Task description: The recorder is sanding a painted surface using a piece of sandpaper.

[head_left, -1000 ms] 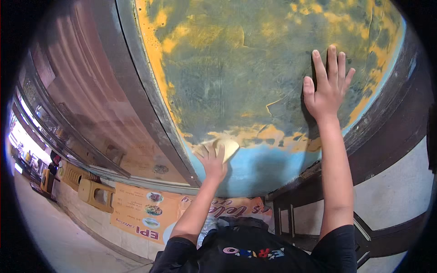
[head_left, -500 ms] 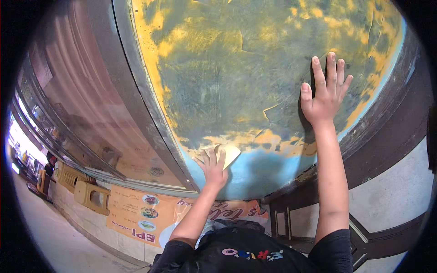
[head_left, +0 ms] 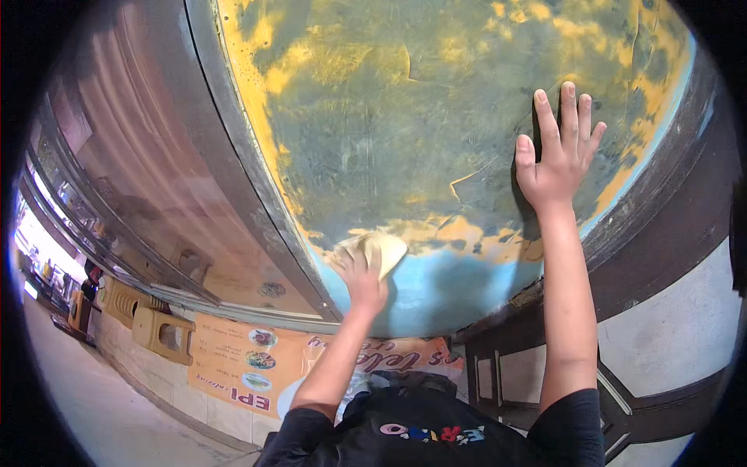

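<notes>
My left hand (head_left: 364, 282) presses a bent, pale yellow piece of sandpaper (head_left: 393, 251) against the lower left part of a painted wall (head_left: 373, 148). The fingers lie over the sheet, and part of it sticks out to their right. Dark grey-green patches, worn yellow and orange areas and a light blue band along the bottom cover this wall. Higher up on the right, my right hand (head_left: 556, 167) rests flat on the dark patch with its fingers spread, holding nothing.
A dark frame (head_left: 241, 148) with a glossy brown pane (head_left: 148, 156) borders the wall on the left. Dark timber (head_left: 646, 226) edges it on the right. Below hang an orange banner (head_left: 226, 373) and beside it stand tan plastic stools (head_left: 163, 335).
My left hand has shifted slightly up the wall with the sandpaper, which now lies flatter against it. My right hand stays spread in nearly the same place.
</notes>
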`<state>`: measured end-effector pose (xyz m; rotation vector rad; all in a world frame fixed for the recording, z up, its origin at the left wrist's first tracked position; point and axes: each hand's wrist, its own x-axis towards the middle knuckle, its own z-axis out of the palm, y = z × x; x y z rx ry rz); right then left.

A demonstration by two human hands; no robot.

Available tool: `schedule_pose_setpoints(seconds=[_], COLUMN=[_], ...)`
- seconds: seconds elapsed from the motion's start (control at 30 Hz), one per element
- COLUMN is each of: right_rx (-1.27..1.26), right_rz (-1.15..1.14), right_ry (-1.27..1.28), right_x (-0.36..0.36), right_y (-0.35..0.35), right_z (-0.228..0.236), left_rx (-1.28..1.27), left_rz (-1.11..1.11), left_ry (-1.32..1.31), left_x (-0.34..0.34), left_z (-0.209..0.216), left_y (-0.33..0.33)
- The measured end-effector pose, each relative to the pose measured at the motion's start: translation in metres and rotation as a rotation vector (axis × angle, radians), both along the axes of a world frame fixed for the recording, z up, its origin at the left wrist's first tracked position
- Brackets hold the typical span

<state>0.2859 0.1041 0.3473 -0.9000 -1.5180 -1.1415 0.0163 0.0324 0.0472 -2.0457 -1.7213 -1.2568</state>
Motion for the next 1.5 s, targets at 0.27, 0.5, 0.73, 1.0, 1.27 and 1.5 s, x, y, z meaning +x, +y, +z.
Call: schedule_pose_setpoints(seconds=[0.27,0.5,0.73,1.0,1.27,1.5], right_rx=[-0.023,-0.018,-0.035,-0.051,-0.059,-0.017], right_rz=[0.006,-0.012,-0.01,-0.009,0.031,0.101], right_ry=[0.009,-0.003,0.033,0.035,0.012,-0.011], right_x=[-0.001,0.0,0.0,0.003,-0.002,0.009], right_y=[0.001,-0.002,-0.004,-0.005,-0.007,0.001], right_z=[-0.005,-0.004,-0.003,-0.004,-0.003,-0.009], left_rx=[-0.144,0.187,0.051,0.31,0.126,0.321], left_rz=[0.015,0.044,0.005,0.025,0.006,0.042], left_ry=[0.006,0.0,-0.006,-0.013,-0.052,-0.026], left_x=[0.001,-0.003,0.008,-0.003,0.013,-0.002], left_z=[-0.023,0.045,-0.012,0.077,-0.006,0.053], left_y=[-0.013,0.016,-0.003,0.022,-0.002,0.02])
